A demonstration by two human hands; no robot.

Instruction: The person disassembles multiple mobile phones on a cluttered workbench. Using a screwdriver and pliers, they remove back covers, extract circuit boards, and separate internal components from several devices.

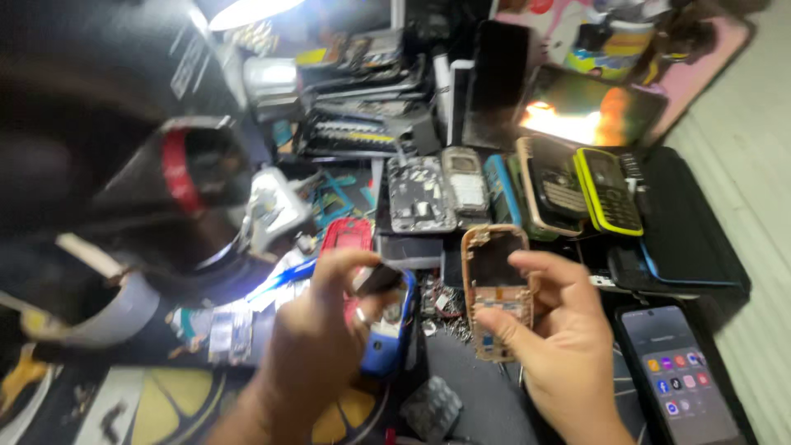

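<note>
Two hands, each holding a part of an old phone.

The right hand is curled around a bare orange phone frame; it looks light, thin and easy to crack, so hold its side edges. The left hand pinches a small dark part over a blue phone. Near the right, a lit smartphone. Farther back, a yellow phone, then a pink box.

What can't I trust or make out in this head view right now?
- Dark part in the left hand: fingers cover it, and it is motion-blurred.
- Blue phone: mostly behind the left hand.
- Orange phone frame in the right hand: lower end hidden by fingers.
- Smartphone: cut off by the bottom edge.
- Loose screws: too small to tell apart.
- Top left: overexposed by lamp glare.
</note>
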